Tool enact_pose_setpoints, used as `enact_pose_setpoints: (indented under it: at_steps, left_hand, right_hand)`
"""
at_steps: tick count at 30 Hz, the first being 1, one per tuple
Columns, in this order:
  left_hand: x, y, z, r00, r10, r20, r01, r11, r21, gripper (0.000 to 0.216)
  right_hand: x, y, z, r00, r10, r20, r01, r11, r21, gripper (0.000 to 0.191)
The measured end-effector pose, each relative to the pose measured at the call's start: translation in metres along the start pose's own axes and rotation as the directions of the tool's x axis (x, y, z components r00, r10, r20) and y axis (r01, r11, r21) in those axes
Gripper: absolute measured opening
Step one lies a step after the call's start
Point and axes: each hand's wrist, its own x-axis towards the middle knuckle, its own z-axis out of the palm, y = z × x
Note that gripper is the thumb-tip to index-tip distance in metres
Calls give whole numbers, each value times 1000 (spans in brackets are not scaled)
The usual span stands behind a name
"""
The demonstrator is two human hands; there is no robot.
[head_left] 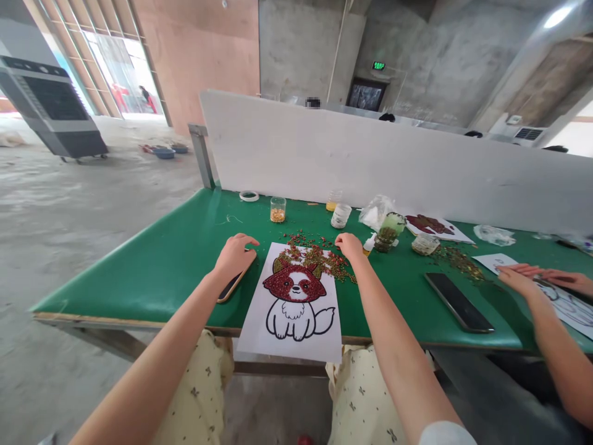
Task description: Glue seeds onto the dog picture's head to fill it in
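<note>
A sheet of paper (254, 337) lies before me, its near end past the table's front edge. Its outlined fox-like animal has a head (278, 285) covered in dark red grains and greenish ears; the body is bare outline. Loose red and green grains (315, 255) are heaped over the sheet's top and the table beyond. My left hand (235, 252) hovers at or rests on a phone (236, 281) left of the paper, fingers apart and holding nothing. Right of the heap, my right hand (349, 245) has its fingers pinched together by scattered red grains; what they hold is too small to see.
Behind stand a cup of yellow kernels (278, 213), a white cup (341, 216), a glue bottle (369, 245) and a green-topped jar (390, 232). A black phone (458, 303) lies right. Another person's hands (521, 278) work at the far right. A white partition (370, 161) bounds the table.
</note>
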Motion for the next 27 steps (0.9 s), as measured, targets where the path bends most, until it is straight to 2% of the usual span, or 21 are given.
enact_pose_setpoints:
  at_steps: [7, 11, 14, 16, 19, 21, 24, 27]
  left_hand:
    - [-2, 0, 1, 1000, 11, -1, -11, 1000, -22, 32]
    - [-3, 2, 1, 999, 9, 38, -9, 1000, 8, 34]
    - [-5, 5, 2, 999, -1, 53, -1, 999, 33, 34]
    - [-7, 8, 3, 999, -8, 42, 6, 999, 49, 34]
    - [-8, 9, 4, 999, 0, 43, -3, 997, 73, 34]
    - [-7, 9, 5, 998, 13, 56, -18, 997, 78, 34]
    - [-6, 9, 7, 998, 18, 61, -22, 997, 72, 34]
    - [-5, 9, 8, 997, 11, 73, -16, 998, 64, 34]
  right_hand:
    - [-13, -5, -9, 999, -38, -39, 38, 999, -2, 17]
    - [-32, -29, -28, 985, -173, -25, 173, 984, 36, 15]
    - [-57, -57, -37, 942, -335, 15, 333, 939, 82, 11]
    - [-78, -76, -39, 878, -477, 44, 469, 875, 121, 11]
    - [-109, -93, -37, 837, -544, 58, 540, 838, 78, 11]
    - [-127, -97, -35, 851, -525, 17, 525, 851, 30, 12]
    - [-142, -94, -33, 892, -451, -12, 451, 889, 75, 11]
    - [-149, -92, -28, 911, -412, -15, 411, 905, 110, 10]
